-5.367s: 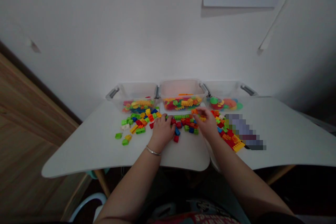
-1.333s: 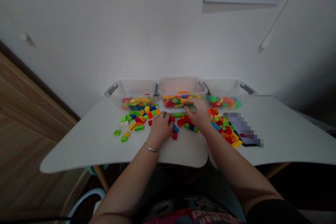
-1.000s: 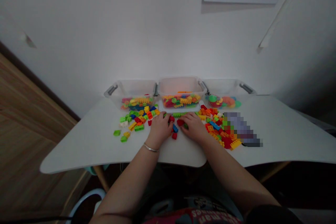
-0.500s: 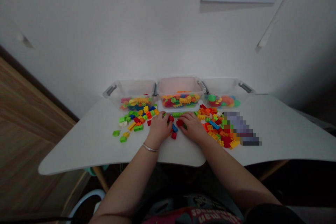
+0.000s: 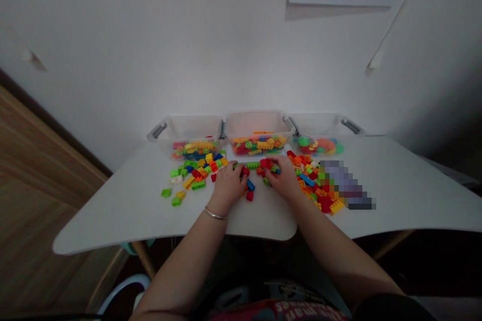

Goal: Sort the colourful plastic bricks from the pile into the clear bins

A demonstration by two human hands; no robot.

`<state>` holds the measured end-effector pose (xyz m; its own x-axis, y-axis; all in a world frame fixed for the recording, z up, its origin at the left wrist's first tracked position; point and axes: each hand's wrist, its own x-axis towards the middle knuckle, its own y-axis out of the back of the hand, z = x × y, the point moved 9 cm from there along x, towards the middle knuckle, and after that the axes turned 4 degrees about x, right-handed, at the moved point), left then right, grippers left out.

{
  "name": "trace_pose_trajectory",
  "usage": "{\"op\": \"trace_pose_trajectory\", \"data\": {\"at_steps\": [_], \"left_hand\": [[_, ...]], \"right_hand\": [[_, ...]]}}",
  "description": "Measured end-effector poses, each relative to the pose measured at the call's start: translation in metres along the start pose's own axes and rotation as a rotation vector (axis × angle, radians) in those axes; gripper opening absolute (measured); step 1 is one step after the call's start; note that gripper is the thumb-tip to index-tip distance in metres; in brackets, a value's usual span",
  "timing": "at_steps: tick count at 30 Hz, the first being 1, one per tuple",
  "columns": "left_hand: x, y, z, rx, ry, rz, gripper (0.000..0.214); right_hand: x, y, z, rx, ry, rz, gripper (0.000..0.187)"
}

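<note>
My left hand (image 5: pixel 229 184), with a bracelet at its wrist, curls its fingers against a small red toy brick (image 5: pixel 245 171). My right hand (image 5: pixel 285 178) pinches another red brick (image 5: pixel 265 163) between thumb and fingers. Behind and between the hands lies a long green brick piece (image 5: pixel 253 165). A blue brick (image 5: pixel 250 185) and a loose red brick (image 5: pixel 250 196) lie on the table just right of my left hand. Under my right hand are a few small green and blue bricks, partly hidden by the fingers.
Three clear plastic bins with bricks and toy parts stand along the wall: left (image 5: pixel 188 123), middle (image 5: pixel 256 120), right (image 5: pixel 320 123). Loose bricks are spread on the white table (image 5: pixel 124 210) at left (image 5: pixel 198 185) and right (image 5: pixel 326 203). A pixelated object (image 5: pixel 344 180) lies at the right.
My right hand has moved slightly up and right, and the red brick in its fingers is raised and shows more fully. My left hand has stayed almost where it was.
</note>
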<state>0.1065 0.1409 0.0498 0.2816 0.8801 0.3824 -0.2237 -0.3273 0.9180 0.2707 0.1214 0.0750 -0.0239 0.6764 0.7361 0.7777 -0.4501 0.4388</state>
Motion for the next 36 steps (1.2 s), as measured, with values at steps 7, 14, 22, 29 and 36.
{"op": "trace_pose_trajectory", "data": {"at_steps": [7, 14, 22, 29, 36], "left_hand": [[0.001, -0.001, -0.002, -0.009, 0.009, -0.007, 0.032], [0.001, -0.001, -0.003, -0.023, 0.009, -0.008, 0.031], [0.002, 0.000, -0.002, -0.017, 0.020, -0.019, 0.032], [0.001, 0.001, -0.001, -0.022, 0.022, -0.021, 0.032], [0.002, 0.001, -0.002, -0.029, 0.007, -0.015, 0.033]], "right_hand": [[0.037, 0.041, 0.008, -0.023, -0.012, 0.241, 0.023], [0.096, 0.049, 0.022, -0.042, -0.003, 0.276, 0.027], [0.125, 0.028, 0.049, -0.156, -0.199, 0.154, 0.027], [0.122, 0.018, 0.059, -0.153, -0.244, 0.030, 0.034], [0.090, 0.038, 0.021, -0.136, -0.043, 0.173, 0.028]]}}
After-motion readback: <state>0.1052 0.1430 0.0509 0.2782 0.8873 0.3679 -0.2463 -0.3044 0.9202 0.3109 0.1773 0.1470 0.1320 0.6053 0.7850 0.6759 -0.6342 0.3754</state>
